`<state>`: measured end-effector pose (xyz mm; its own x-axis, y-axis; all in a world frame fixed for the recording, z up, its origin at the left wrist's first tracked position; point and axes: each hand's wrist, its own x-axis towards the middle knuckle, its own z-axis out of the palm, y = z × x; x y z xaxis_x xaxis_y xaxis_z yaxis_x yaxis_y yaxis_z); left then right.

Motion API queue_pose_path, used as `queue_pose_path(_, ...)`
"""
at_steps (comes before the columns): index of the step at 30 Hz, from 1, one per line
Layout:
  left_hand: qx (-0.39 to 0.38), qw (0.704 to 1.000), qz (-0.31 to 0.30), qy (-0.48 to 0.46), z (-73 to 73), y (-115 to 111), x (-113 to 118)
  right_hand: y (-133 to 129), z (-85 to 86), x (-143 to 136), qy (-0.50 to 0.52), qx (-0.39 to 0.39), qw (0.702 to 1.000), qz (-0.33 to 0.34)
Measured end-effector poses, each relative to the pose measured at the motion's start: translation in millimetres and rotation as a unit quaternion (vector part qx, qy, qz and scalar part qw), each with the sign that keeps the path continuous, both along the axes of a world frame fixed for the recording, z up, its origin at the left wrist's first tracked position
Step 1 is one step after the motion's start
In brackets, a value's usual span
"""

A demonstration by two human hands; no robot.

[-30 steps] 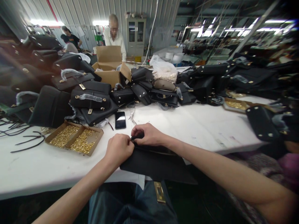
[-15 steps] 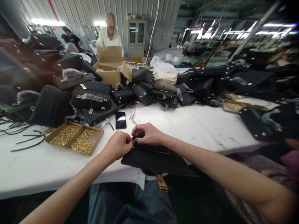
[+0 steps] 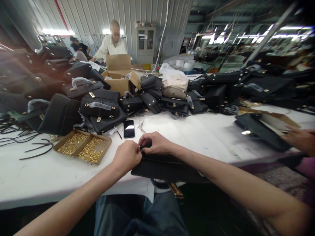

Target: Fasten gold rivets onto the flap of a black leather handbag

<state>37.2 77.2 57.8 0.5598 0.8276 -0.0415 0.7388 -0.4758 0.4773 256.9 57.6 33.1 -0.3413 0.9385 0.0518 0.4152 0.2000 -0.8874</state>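
Observation:
A black handbag (image 3: 167, 169) lies at the table's front edge, its flap hanging toward my lap with a gold clasp (image 3: 176, 190) below. My right hand (image 3: 155, 143) grips the bag's upper edge, thumb and fingers curled around it. Closed beside it, my left hand (image 3: 128, 153) pinches at the same corner; any small piece between its fingertips is hidden. To the left sits a divided cardboard tray (image 3: 110, 147) of small gold metal fittings (image 3: 91, 150).
Black handbags (image 3: 99, 103) are heaped along the table's back, around an open cardboard box (image 3: 119, 86). A phone (image 3: 129, 128) and black straps (image 3: 36, 149) lie on the white table (image 3: 197, 131). At right, a co-worker's hand (image 3: 301, 139) holds another bag (image 3: 261, 131). Another person stands behind the box.
The view has shifted slightly. My hands stay together at the bag's corner, the left wrist turned a little. At right, the co-worker's hand has come into view and the bag there has turned.

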Motion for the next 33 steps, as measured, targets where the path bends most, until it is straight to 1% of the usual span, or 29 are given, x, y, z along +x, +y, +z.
queue_pose_path(2,0.045,0.999,0.0,-0.002,-3.1,-5,-1,1,1.1,-2,-0.003,0.015,1.0,0.009)
queue_pose_path(3,0.051,0.999,-0.005,-0.009,-4.7,-5,-2,1,1.5,-2,-0.004,0.023,1.0,0.014)
queue_pose_path(6,0.039,0.998,-0.031,-0.047,-8.8,-2,-6,5,1.0,-6,-0.001,0.035,0.999,0.029)
queue_pose_path(9,0.039,0.995,-0.056,-0.067,-11.6,6,-9,11,-3.4,-8,0.007,0.037,0.999,0.027)
queue_pose_path(12,0.052,0.994,-0.051,-0.077,-14.0,12,-9,15,-9.6,-8,0.015,0.038,0.999,0.026)
queue_pose_path(15,0.069,0.991,-0.048,-0.103,-15.9,12,-8,15,-13.1,-7,0.025,0.035,0.999,0.024)
queue_pose_path(17,0.048,0.993,-0.041,-0.1,-17.5,10,-7,14,-13.4,-7,0.026,0.038,0.999,0.019)
queue_pose_path(20,-0.004,0.994,-0.031,-0.106,-22.1,11,-9,12,-12.0,-8,0.032,0.038,0.999,0.018)
queue_pose_path(26,-0.09,0.98,-0.023,-0.175,-37.0,22,-16,12,-11.9,-8,0.022,0.052,0.998,0.011)
queue_pose_path(33,-0.119,0.972,-0.023,-0.203,-48.4,31,-15,14,-10.4,-9,-0.003,0.062,0.998,0.027)
